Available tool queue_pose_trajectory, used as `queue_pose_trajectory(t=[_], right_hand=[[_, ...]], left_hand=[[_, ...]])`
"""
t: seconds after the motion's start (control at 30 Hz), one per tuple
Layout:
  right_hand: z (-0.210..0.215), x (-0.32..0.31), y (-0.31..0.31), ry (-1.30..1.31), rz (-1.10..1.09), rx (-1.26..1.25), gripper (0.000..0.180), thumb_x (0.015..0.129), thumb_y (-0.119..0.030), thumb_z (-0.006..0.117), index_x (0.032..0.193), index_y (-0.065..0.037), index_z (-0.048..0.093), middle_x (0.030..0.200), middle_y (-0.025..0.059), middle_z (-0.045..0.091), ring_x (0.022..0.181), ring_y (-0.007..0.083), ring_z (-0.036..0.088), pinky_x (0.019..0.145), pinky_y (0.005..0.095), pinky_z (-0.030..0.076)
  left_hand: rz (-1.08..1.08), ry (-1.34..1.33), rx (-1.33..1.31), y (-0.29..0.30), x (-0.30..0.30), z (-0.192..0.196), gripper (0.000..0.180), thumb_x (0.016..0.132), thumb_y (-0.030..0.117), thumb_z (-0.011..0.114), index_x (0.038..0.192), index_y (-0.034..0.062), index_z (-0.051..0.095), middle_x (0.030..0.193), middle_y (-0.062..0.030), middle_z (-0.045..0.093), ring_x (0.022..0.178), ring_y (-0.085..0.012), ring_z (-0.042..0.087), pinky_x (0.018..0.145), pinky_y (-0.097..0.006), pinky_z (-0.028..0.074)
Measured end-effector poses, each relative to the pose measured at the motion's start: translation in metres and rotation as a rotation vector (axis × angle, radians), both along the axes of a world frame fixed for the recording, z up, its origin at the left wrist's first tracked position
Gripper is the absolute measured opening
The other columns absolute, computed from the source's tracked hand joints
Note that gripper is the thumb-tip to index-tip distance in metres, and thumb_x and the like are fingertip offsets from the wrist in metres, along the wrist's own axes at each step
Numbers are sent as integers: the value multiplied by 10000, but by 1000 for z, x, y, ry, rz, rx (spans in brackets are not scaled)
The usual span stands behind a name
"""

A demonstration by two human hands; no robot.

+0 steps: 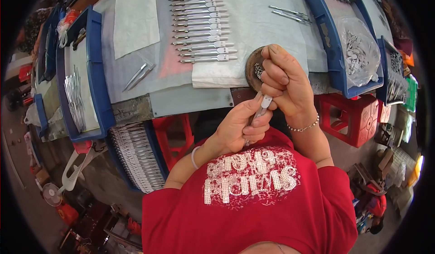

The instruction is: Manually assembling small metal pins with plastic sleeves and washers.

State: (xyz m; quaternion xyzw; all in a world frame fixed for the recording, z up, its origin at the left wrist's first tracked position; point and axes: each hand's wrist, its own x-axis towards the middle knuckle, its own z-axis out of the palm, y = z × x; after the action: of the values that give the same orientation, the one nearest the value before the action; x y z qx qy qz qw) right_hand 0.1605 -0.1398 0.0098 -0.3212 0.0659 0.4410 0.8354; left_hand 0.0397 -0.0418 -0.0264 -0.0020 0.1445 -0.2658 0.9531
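Tool point(267, 101) sits at the desk's near edge, before the wearer's chest, pale flat end up. Left hand point(244, 123): clamped round its shaft. Right hand point(287, 75): fingers curled closed just above the pale end, close against the left; whether it grips a small part cannot be told. For good work, in my judgement, the shaft wants a firm left grip, the flat end left exposed, and light right-hand pressure so that the end does not twist.

Surface: desk point(192, 103) with pale sheeting, a column of like tools point(201, 26), and a dish point(250, 68) of small parts beside the right hand. Blue trays flank it; the right one point(330, 50) carries a clear bag point(360, 52) of metal pieces. Room: red stools point(361, 120) beneath, cluttered floor, a fan point(52, 194) at left.
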Motion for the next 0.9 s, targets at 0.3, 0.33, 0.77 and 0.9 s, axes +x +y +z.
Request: queue_pose_trajectory(t=[0.3, 0.33, 0.77, 0.9], right_hand=[[-9, 10, 0, -13, 153, -19, 181, 944, -184, 465, 922, -16, 530, 512, -65, 313, 408, 23, 215, 360, 181, 163], [-10, 10, -1, -15, 194, -29, 176, 942, -178, 468, 922, -15, 531, 512, -66, 314, 408, 23, 216, 359, 182, 160], [-9, 8, 7, -20, 126, -64, 182, 963, -189, 424, 927, -31, 505, 504, -85, 269, 403, 11, 179, 352, 176, 146], [-7, 10, 8, -18, 139, -86, 179, 961, -183, 426, 938, -25, 505, 504, -85, 268, 398, 11, 181, 349, 175, 146]], left_hand=[[19, 18, -29, -8, 1, -4, 296, 963, 334, 418, 1022, 55, 494, 679, 10, 466, 462, -50, 365, 422, -190, 289], [14, 23, -24, -8, 1, -4, 292, 963, 331, 421, 1021, 55, 495, 694, 6, 476, 472, -53, 378, 431, -191, 295], [92, 42, -204, -13, -1, -9, 298, 977, 342, 377, 992, 52, 449, 689, 14, 423, 460, -37, 345, 412, -170, 276], [86, 27, -151, -10, 1, -8, 297, 976, 339, 379, 1000, 52, 449, 688, 15, 423, 459, -34, 343, 412, -168, 273]])
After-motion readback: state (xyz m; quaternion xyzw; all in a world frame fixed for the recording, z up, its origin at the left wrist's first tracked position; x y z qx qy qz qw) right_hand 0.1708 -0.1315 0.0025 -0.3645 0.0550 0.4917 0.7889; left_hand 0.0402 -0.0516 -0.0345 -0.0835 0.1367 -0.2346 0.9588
